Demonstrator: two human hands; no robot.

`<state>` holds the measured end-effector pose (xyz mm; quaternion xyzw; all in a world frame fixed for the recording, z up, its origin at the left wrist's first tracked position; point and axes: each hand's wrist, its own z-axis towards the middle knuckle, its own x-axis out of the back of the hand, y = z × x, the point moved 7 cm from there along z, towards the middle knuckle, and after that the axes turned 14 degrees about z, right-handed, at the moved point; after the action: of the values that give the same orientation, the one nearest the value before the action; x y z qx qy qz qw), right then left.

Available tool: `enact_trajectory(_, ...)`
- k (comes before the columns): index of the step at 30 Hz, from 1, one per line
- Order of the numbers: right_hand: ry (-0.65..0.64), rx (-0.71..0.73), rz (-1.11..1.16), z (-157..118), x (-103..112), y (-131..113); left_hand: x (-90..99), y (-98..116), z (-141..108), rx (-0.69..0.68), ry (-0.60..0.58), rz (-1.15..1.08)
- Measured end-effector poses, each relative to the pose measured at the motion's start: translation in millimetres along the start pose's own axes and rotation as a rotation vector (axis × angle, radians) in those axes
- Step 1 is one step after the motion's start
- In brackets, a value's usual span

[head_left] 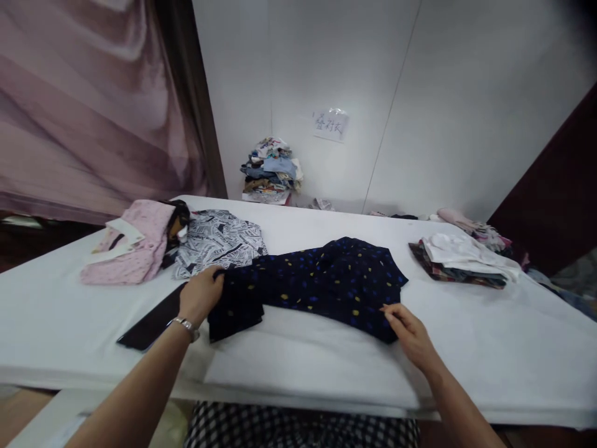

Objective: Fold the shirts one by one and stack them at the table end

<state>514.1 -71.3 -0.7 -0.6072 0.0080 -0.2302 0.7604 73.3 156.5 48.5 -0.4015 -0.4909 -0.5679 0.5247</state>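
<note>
A dark navy garment (pixel 326 280) with blue and yellow spots lies stretched sideways across the white-covered table (pixel 298 354). At its left end, my left hand (pixel 201 295), with a metal band at the wrist, grips the cloth between closed fingers. My right hand (pixel 410 333) pinches the garment's lower right edge. Below my left hand a dark piece of the cloth hangs down onto the table. A flat black object (pixel 152 320) lies beside my left wrist, partly hidden by the hand.
Folded pink clothing (pixel 135 242) and a black-and-white printed garment (pixel 219 239) lie at the left. A folded stack with white clothing on top (pixel 466 255) sits at the right. Behind the table rises a clothes pile (pixel 273 168) against the wall.
</note>
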Motion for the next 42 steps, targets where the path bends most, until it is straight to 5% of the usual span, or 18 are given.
enact_trajectory(4,-0.225,-0.080,-0.080,-6.2,-8.7,-9.3,12.9,15.0,4.6,-0.070,0.103,0.028)
enact_trajectory(8,-0.427,-0.173,-0.107,-13.5,-29.0,-11.6,23.3,68.2,8.3,-0.249,0.173,0.006)
enact_trajectory(12,-0.213,-0.126,-0.192,0.7,-8.5,-9.4,-10.4,128.5,8.3,-0.520,0.042,0.123)
enact_trajectory(15,0.011,-0.056,-0.299,14.3,27.6,-2.4,-49.3,144.1,15.1,-0.530,-0.173,0.232)
enact_trajectory(18,0.165,-0.041,-0.452,23.0,62.7,12.0,-60.6,149.7,32.0,-0.506,-0.269,0.288)
enact_trajectory(22,0.158,-0.152,-0.472,29.5,78.8,43.0,-14.6,162.3,81.4,-0.424,-0.166,0.274)
enact_trajectory(26,0.104,-0.189,-0.467,34.7,67.3,60.6,59.5,166.8,139.7,-0.096,0.114,-0.070)
enact_trajectory(29,0.112,-0.144,-0.464,35.7,60.5,63.2,64.2,177.9,154.5,-0.046,0.056,-0.187)
enact_trajectory(33,0.104,-0.097,-0.433,27.1,61.0,65.8,28.0,182.7,125.1,-0.141,-0.033,-0.182)
enact_trajectory(37,0.078,-0.054,-0.470,15.7,58.2,65.8,-13.5,179.0,65.9,-0.413,-0.137,-0.113)
enact_trajectory(42,0.089,-0.002,-0.533,10.8,41.2,61.8,-43.3,190.2,22.1,-0.589,-0.248,0.084)
